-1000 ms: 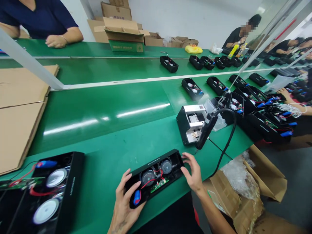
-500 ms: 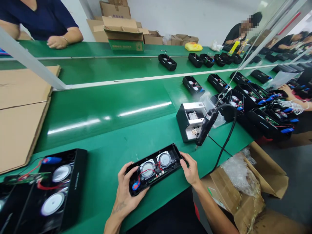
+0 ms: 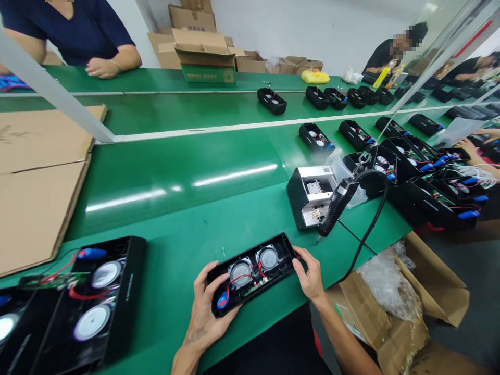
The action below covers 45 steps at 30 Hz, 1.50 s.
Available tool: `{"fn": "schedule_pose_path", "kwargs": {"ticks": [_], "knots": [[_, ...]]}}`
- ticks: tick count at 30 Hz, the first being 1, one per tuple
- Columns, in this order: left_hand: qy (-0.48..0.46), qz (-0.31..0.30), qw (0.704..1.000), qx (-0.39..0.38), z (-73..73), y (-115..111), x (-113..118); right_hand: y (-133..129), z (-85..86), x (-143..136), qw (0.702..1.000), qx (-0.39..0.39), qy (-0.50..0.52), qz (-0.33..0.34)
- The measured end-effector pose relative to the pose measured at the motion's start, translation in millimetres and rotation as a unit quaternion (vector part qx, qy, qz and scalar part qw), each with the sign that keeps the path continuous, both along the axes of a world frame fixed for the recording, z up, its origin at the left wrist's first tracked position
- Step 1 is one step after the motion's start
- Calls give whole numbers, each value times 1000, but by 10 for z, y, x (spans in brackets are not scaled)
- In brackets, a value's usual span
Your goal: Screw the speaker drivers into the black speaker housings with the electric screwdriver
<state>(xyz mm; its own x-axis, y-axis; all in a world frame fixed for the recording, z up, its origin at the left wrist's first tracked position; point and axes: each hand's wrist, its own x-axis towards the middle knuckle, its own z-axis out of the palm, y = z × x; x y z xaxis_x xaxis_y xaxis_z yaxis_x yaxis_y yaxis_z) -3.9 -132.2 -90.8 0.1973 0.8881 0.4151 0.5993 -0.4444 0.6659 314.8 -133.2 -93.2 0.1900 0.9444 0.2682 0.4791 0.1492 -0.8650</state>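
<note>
An open black speaker housing (image 3: pixel 279 268) lies tilted in front of me, with two round speakers, red wires, a blue part and a strip of green circuit board inside. My left hand (image 3: pixel 209 307) grips its left end, fingers over the rim and thumb along the near side. At the right end, my right hand (image 3: pixel 310 273) holds the corner between thumb and fingers. Beyond the right hand, a black electric screwdriver (image 3: pixel 336 205) hangs beside a black and silver boxy device (image 3: pixel 310 195).
More open housings (image 3: pixel 130 291) stand at the left front, others (image 3: pixel 437 200) are piled at the right. Flat cardboard (image 3: pixel 39 192) lies left. An open carton (image 3: pixel 437 278) with plastic is below the bench at right. People sit across the bench and far right.
The whole view has shifted slightly, so everything appears a little further right. Both hands keep the same hold on the housing.
</note>
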Motion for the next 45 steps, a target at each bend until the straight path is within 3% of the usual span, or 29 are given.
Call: {"fn": "schedule_pose_path", "kwargs": {"ticks": [7, 13, 16, 19, 23, 26, 29, 31, 33, 35, 37, 40, 45], "knots": [[-18, -18, 1000, 14, -21, -20, -17, -8, 10, 16, 1000, -5, 15, 10], [-32, -48, 998, 27, 24, -163, -48, 100, 5, -99, 996, -80, 32, -25], [-128, -20, 990, -53, 40, -257, -140, 119, 15, -180, 993, -69, 90, -23], [-251, -12, 951, -179, 55, -252, -296, 154, 57, -283, 987, -1, 162, 17], [-184, -136, 900, -372, 159, -175, -438, 352, 231, -478, 971, 91, 197, 103], [-158, -127, 894, -400, 255, -189, -391, 557, 439, -553, 961, 117, 177, 179], [-152, -56, 925, -345, 334, -194, -303, 653, 559, -458, 963, 119, 127, 204], [-54, 24, 967, -248, 401, -109, -279, 627, 511, -328, 972, 103, 111, 177], [99, 92, 984, -116, 485, 56, -293, 551, 360, -203, 981, 80, 123, 126], [227, 105, 968, 3, 567, 254, -331, 460, 162, -117, 987, 51, 137, 67], [298, 71, 949, 72, 624, 416, -374, 380, -14, -77, 990, 22, 135, 27], [331, 44, 936, 109, 650, 528, -420, 307, -152, -67, 990, 7, 139, 11], [359, 70, 924, 113, 649, 539, -434, 291, -129, -93, 988, 28, 152, -4]]}}
